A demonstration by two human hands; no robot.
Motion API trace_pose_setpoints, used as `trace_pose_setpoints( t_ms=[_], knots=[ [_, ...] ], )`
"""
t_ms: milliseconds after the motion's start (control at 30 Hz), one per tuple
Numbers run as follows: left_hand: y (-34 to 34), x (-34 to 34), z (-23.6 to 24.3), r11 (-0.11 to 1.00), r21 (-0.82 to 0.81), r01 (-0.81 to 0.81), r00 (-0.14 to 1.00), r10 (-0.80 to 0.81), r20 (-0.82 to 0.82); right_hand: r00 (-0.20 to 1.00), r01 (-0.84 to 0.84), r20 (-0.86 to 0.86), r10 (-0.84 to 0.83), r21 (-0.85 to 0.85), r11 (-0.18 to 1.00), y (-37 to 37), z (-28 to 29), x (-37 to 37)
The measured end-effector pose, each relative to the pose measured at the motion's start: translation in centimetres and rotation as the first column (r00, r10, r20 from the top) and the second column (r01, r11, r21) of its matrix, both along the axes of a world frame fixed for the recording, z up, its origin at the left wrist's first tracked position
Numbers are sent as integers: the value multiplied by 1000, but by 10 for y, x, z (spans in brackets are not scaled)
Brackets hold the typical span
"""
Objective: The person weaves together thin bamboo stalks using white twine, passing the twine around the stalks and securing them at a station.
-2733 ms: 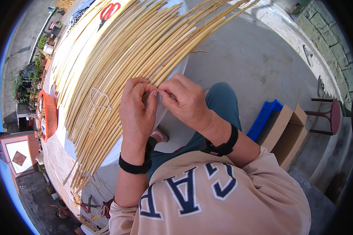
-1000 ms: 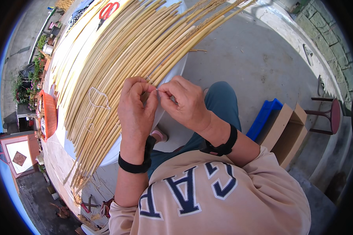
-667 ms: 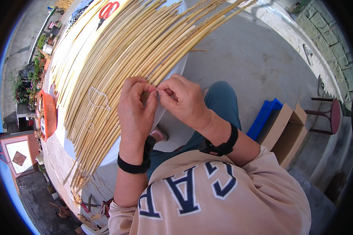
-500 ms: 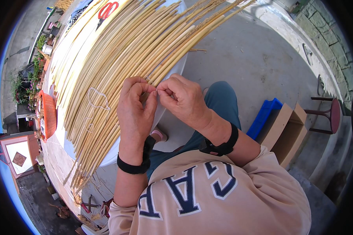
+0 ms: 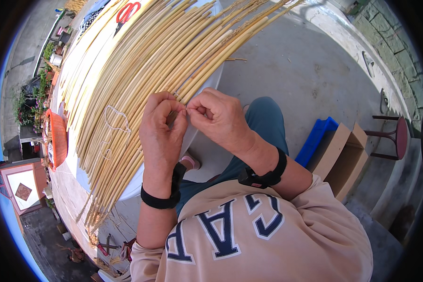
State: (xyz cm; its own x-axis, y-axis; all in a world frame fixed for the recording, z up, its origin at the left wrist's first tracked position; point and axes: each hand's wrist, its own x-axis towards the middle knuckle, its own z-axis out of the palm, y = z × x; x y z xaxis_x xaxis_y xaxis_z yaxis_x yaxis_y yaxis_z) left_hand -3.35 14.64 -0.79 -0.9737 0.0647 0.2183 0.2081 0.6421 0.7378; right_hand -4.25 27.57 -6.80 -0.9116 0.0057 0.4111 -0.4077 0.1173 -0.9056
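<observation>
A wide row of straw-coloured reed stalks (image 5: 141, 70) lies side by side on a white round table (image 5: 127, 188). Over the stalks' near edge, my left hand (image 5: 162, 127) is closed in a pinch. My right hand (image 5: 221, 117) pinches just beside it, fingertips almost touching the left ones. Between them is a small bit of white string, mostly hidden by the fingers. A short white wrap shows around the outermost stalks above my hands. A loose loop of white string (image 5: 109, 127) rests on the stalks left of my left hand.
Red-handled scissors (image 5: 127, 13) lie on the stalks at the far side. An orange basket (image 5: 58, 138) is at the left. To the right on the floor are a blue crate (image 5: 317, 141), a cardboard box (image 5: 333, 162) and a dark red stool (image 5: 399, 138).
Both hands stay pinched in nearly the same place, with only a slight shift of the fingers. The stalks and the loose string have not moved.
</observation>
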Motion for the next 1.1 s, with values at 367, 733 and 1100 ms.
trace_pose_setpoints(
  t_ms=[367,733,1100],
  knots=[
    [-2,-1,-2,1000,-9,-6,1000,6,-25,990,105,-104,-99,51,993,-6,-3,-2],
    [-1,-1,-2,999,-33,-21,999,19,-43,987,109,-122,-103,49,993,-7,-5,-3],
    [-2,-1,-7,997,-68,-39,997,34,-72,996,81,-35,-83,-52,995,-6,-5,2]
  ],
)
